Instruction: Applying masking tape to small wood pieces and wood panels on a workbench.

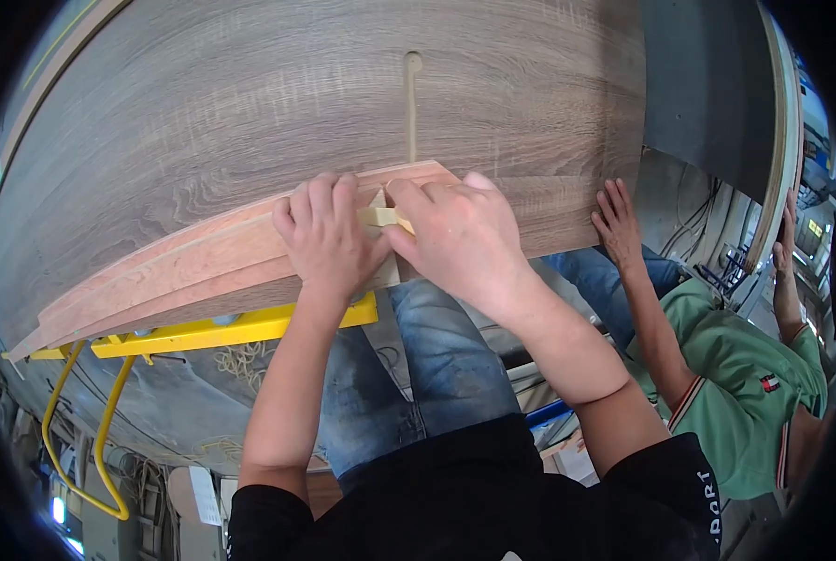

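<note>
Several long reddish wood strips (184,259) lie bundled along the near edge of a large wood-grain panel (278,84). My left hand (322,234) is closed over the bundle near its right end, fingers over the far side. Just to the right, my right hand (460,232) is closed in a pinch, its fingers bent over the end of the strips. Between the two hands runs a short pale yellow strip (378,216) that looks like tape. It goes under my right fingers, which hide its other end.
A narrow slot (412,107) is cut into the panel. A co-worker in a green shirt (726,374) stands at the right, one hand (616,222) on the panel's right end. Yellow metal bars (231,329) pass under the near edge at left. A dark board (707,89) stands at far right.
</note>
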Action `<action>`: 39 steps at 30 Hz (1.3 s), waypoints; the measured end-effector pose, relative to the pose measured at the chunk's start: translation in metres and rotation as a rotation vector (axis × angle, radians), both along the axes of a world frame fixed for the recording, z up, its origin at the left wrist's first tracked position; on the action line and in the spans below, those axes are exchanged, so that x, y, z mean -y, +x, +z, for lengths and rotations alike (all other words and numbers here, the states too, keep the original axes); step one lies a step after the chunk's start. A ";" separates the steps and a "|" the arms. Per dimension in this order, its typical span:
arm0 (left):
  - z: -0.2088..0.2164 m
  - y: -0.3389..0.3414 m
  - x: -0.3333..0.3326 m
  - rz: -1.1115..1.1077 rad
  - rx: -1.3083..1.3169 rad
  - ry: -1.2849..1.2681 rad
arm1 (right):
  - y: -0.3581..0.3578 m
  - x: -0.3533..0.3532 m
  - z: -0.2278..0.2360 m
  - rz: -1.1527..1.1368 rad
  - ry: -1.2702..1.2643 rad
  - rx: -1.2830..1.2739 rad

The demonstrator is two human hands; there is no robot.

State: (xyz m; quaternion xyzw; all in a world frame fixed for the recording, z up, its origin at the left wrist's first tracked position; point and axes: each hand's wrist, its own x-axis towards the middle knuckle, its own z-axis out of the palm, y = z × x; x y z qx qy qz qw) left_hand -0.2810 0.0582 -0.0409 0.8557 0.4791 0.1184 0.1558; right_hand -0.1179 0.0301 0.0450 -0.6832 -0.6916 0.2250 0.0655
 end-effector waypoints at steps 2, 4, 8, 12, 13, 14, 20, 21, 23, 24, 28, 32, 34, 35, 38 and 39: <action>-0.003 0.000 0.001 0.012 0.060 0.036 | 0.005 0.003 0.000 0.003 -0.035 -0.013; -0.004 0.001 0.001 0.010 0.038 0.044 | 0.011 0.005 -0.003 0.002 0.048 -0.046; -0.007 0.001 0.003 0.022 0.051 0.033 | 0.020 0.007 -0.004 -0.016 0.084 -0.111; -0.005 0.003 0.003 0.032 0.043 0.041 | 0.028 0.006 0.003 -0.006 0.086 -0.168; -0.004 0.002 0.003 0.034 0.038 0.023 | 0.031 0.006 0.007 -0.027 0.096 -0.206; -0.003 0.001 0.003 0.036 0.035 0.006 | 0.032 0.007 0.007 -0.020 0.098 -0.206; -0.002 0.006 0.004 0.046 0.049 -0.007 | 0.033 0.015 -0.001 -0.028 0.077 -0.193; -0.002 0.006 0.004 0.046 0.050 -0.008 | 0.031 0.013 -0.001 -0.006 0.056 -0.157; -0.004 0.005 0.006 0.037 0.061 0.018 | 0.029 0.011 0.002 0.013 0.031 -0.122; -0.002 0.006 0.005 0.035 0.062 0.019 | 0.030 0.008 0.007 0.014 -0.088 -0.102; -0.002 0.008 0.006 0.054 0.080 0.035 | 0.049 0.014 0.007 -0.037 -0.095 -0.254; -0.001 0.007 0.008 0.062 0.060 0.052 | 0.081 0.029 -0.009 -0.147 0.247 -0.277; -0.002 0.007 0.008 0.061 0.062 0.062 | 0.092 0.033 -0.018 -0.131 0.273 -0.195; -0.002 0.006 0.007 0.056 0.073 0.067 | 0.096 0.034 -0.024 -0.118 0.296 -0.102; -0.005 0.013 0.006 0.059 0.072 0.061 | 0.113 0.042 -0.061 -0.149 0.306 -0.051; -0.005 0.013 0.006 0.069 0.060 0.072 | 0.114 0.042 -0.068 -0.165 0.307 -0.048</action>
